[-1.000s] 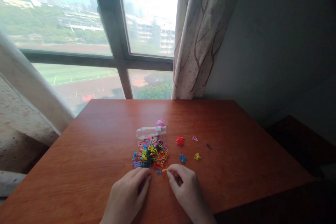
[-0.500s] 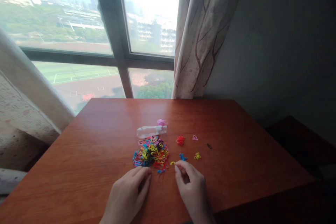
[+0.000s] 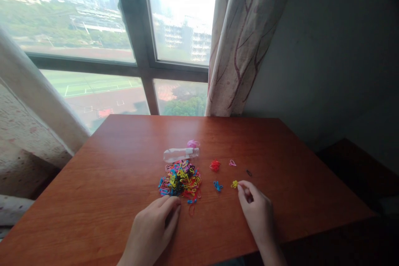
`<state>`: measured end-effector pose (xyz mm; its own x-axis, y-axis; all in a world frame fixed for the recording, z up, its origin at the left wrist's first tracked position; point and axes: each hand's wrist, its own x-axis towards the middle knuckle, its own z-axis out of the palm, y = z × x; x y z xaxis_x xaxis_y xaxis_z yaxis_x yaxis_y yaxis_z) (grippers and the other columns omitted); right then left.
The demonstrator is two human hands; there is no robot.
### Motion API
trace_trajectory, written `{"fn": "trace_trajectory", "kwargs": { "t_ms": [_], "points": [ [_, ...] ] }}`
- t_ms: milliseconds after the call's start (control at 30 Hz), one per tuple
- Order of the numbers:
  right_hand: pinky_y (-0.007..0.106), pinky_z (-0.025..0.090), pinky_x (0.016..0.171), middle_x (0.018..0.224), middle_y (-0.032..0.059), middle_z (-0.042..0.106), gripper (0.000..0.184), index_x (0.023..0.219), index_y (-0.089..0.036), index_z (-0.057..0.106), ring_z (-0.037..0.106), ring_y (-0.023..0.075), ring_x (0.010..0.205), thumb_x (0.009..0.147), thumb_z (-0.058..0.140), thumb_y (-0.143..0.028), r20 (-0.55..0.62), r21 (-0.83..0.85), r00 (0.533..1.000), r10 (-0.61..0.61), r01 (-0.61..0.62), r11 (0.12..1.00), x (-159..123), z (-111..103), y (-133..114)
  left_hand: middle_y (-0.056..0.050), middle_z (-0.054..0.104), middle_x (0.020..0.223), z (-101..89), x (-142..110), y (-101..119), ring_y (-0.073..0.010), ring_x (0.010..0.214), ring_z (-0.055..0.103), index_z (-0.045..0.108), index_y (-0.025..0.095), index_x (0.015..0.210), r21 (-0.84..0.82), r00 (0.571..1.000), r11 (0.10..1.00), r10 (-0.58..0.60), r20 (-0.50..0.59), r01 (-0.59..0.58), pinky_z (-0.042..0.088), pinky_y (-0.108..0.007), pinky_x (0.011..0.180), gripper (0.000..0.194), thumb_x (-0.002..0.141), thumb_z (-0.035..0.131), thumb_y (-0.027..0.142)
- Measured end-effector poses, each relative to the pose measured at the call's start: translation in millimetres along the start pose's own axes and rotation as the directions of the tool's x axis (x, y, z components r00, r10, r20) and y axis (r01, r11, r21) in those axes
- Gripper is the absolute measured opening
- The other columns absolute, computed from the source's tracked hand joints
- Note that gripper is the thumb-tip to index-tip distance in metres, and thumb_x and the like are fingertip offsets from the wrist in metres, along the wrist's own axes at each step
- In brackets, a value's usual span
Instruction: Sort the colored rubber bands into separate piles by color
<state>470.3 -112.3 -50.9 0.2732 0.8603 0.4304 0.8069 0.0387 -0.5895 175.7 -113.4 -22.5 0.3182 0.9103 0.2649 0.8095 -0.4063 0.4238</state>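
Note:
A heap of small rubber bands in many colours lies on the wooden table. My left hand rests at the near edge of this heap with its fingers closed; whatever may be between them is hidden. Further right, my right hand pinches a yellow rubber band at the small yellow cluster. Beside that are a blue cluster, a red cluster, a pink rubber band and a single dark one. A loose red rubber band lies between my hands.
Behind the heap a clear plastic bottle lies on its side, with a pink item by its neck. The table reaches back to a window, with a patterned curtain at the right.
My right hand has moved right, from beside the heap to the yellow cluster, carrying a yellow rubber band. The left hand has stayed almost where it was.

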Motion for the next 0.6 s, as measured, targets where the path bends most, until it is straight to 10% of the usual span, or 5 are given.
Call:
{"fn": "trace_trajectory", "kwargs": {
  "t_ms": [600],
  "points": [
    [0.024, 0.051, 0.067, 0.081, 0.0048, 0.073, 0.023, 0.091, -0.021, 0.069, 0.070, 0.0172, 0.071, 0.096, 0.046, -0.022, 0.196, 0.141, 0.957, -0.216, 0.191, 0.972, -26.5, 23.7, -57.6, -0.001, 0.072, 0.086, 9.6, -4.6, 21.8, -0.0197, 0.075, 0.069, 0.063, 0.026, 0.093, 0.059, 0.999, 0.997, 0.040, 0.029, -0.042, 0.049, -0.027, 0.063, 0.009, 0.090, 0.056, 0.031]
  ]
}}
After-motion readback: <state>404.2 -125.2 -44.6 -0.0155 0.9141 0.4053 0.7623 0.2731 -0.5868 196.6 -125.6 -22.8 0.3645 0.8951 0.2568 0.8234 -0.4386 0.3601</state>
